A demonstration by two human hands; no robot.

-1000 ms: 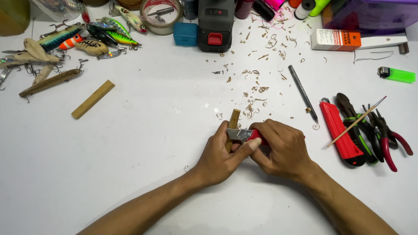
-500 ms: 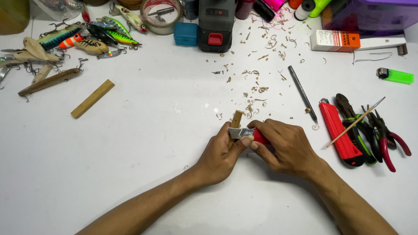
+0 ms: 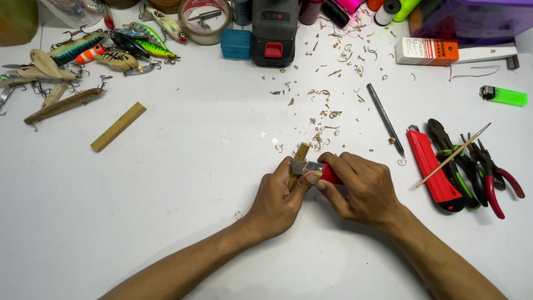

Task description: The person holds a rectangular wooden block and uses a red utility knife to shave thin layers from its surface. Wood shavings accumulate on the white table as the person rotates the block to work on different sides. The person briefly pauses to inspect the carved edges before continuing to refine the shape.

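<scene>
Wood stick (image 3: 301, 154) w/ knife blade (image 3: 308, 167), both hands gripping, curly shavings (image 3: 327, 114)

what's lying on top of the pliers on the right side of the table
A thin wooden skewer lies slantwise across the black-and-green pliers and the red-handled pliers. The white table beneath them is covered where they lie.

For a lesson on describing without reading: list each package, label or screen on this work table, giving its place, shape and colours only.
Small carton: far right of the table, lying flat, long box, white with an orange end.
Tape roll: far edge, left of centre, round, with a red-and-white label inside.
Teal box: beside the tape roll, small and squarish, plain.
Power tool battery: far centre, black block with a red button and a small dark panel.
</scene>
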